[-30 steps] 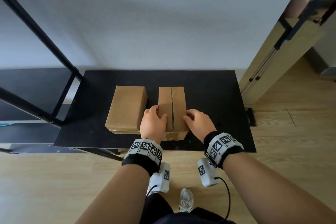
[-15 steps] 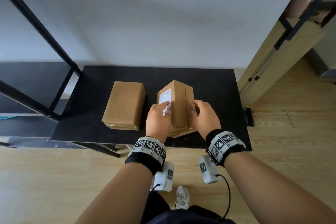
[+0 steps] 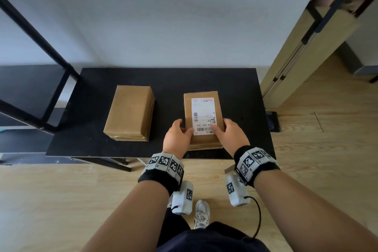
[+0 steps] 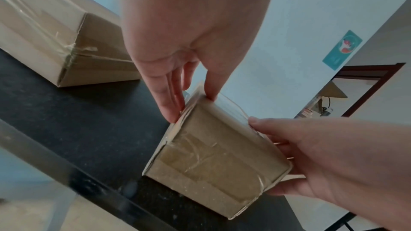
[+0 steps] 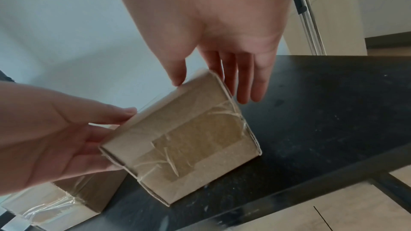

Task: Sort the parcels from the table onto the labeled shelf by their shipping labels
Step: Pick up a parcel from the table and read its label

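Two parcels are on the black table [image 3: 235, 88], so as far as these views show nothing has reached the shelf; the sorting looks to be at its start. The labelled parcel [image 3: 201, 120] lies at about 1 o'clock from the table's middle, its white shipping label [image 3: 203, 115] face up and printed upside down to the wearer. The left hand [image 3: 177, 138] holds its left side, thumb on the top face and fingers flat down the side wall, and the right hand [image 3: 232, 136] mirrors this on the right side, thumb on the label's corner; both sets of fingers are nearly straight and narrow-spread, pressing the box between them rather than curling round it. In the wrist views the parcel's near end looks tipped slightly off the table, though I cannot tell for certain. The plain parcel [image 3: 129, 111] sits at about 9 o'clock from the held one, well apart, with no label showing on its top. A black shelf frame [image 3: 51, 96] stands at 9 o'clock from the table; its labels are not visible. Remaining, by my judgement: read this label, carry the box to its matching spot, then turn and sort the other.
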